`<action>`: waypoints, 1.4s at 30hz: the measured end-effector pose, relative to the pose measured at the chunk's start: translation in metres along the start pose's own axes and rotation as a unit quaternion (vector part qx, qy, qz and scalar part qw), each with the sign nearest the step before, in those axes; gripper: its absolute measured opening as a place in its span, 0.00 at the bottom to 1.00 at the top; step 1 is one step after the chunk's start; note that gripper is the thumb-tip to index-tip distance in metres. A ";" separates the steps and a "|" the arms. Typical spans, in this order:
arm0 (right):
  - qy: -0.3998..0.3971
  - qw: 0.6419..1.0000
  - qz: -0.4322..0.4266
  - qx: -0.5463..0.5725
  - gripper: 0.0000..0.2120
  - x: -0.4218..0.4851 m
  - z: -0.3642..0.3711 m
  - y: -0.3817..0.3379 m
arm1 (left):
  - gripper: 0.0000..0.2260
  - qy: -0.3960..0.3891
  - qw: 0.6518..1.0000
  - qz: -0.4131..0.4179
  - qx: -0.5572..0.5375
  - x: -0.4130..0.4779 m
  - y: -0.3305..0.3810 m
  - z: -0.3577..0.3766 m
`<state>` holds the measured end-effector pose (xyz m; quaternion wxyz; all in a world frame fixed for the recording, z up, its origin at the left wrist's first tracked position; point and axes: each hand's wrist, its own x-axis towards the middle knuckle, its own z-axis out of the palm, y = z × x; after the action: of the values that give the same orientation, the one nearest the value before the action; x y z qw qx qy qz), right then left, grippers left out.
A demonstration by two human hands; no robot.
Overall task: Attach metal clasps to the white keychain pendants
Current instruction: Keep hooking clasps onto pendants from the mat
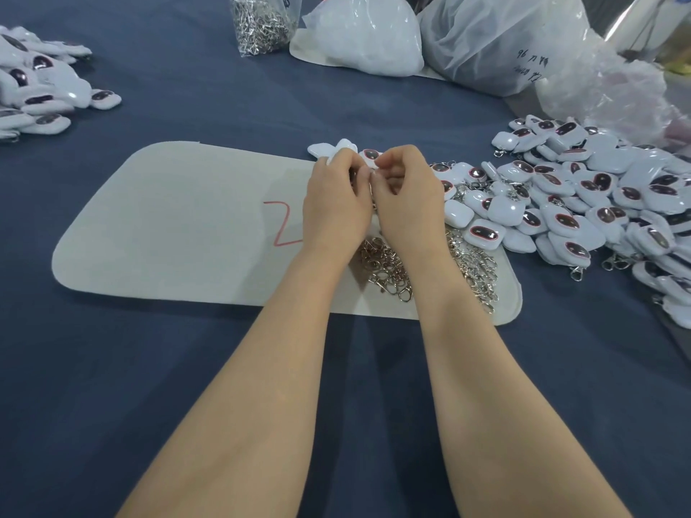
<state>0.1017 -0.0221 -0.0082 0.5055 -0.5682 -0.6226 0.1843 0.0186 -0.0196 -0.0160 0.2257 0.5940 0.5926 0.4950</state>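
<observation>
**A:** Dark blue cloth [187, 368] covers the whole table, and a white mat [179, 226] with a red mark lies on it. Where's the work?

**B:** At the mat's far edge. Both hands meet there over one pendant [370, 155], white with a dark oval face, which peeks out above the knuckles.

**A:** How are the hands set?

**B:** The left hand [332, 203] has its fingers curled round the pendant, and a couple more white pieces poke out beyond them. The right hand [407, 196] is curled too, with its fingertips pinched in at the same pendant. Whether a clasp sits in that pinch I cannot tell, because the fingers hide it.

**A:** So which step is it?

**B:** My guess is fitting a clasp to the pendant's loop. Loose clasps [389, 271] lie heaped on the mat just under the wrists. The big heap of pendants [579, 203] spreads off the mat's right end, and some of them already show clasps.

**A:** And next?

**B:** Fine work, I'd say: steady the pendant, get the ring through the loop, then set the piece aside and pick a fresh clasp. A small part could slip from the fingers.

**A:** Anything else about?

**B:** A smaller pile [41, 87] of pendants sits far left. At the back are a clear bag of clasps [261, 24] and plastic bags [359, 39].
</observation>
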 end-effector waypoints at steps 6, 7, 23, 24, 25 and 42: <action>0.025 0.999 0.025 0.004 0.03 0.000 -0.001 0.001 | 0.05 0.000 0.999 -0.003 -0.034 -0.001 0.001 0.001; 0.033 0.999 0.025 0.004 0.03 0.000 -0.002 0.001 | 0.05 0.001 0.999 -0.005 -0.038 -0.001 0.001 0.001; 0.053 0.998 0.021 0.014 0.04 0.000 0.002 0.000 | 0.06 0.018 0.999 -0.013 -0.045 -0.004 0.002 0.003; 0.052 0.998 0.021 0.013 0.04 0.000 0.002 0.001 | 0.05 0.018 0.999 -0.011 -0.042 -0.003 0.002 0.003; 0.049 0.998 0.022 0.012 0.04 0.000 0.002 0.001 | 0.05 0.019 0.999 -0.009 -0.036 -0.003 0.001 0.003; -0.001 0.999 -0.047 -0.015 0.05 -0.002 0.001 0.006 | 0.06 0.019 1.000 -0.016 -0.019 -0.002 0.001 -0.003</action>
<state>0.1035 -0.0213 -0.0142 0.5044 -0.5455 -0.6519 0.1521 0.0175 -0.0222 -0.0143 0.2329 0.5706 0.5968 0.5139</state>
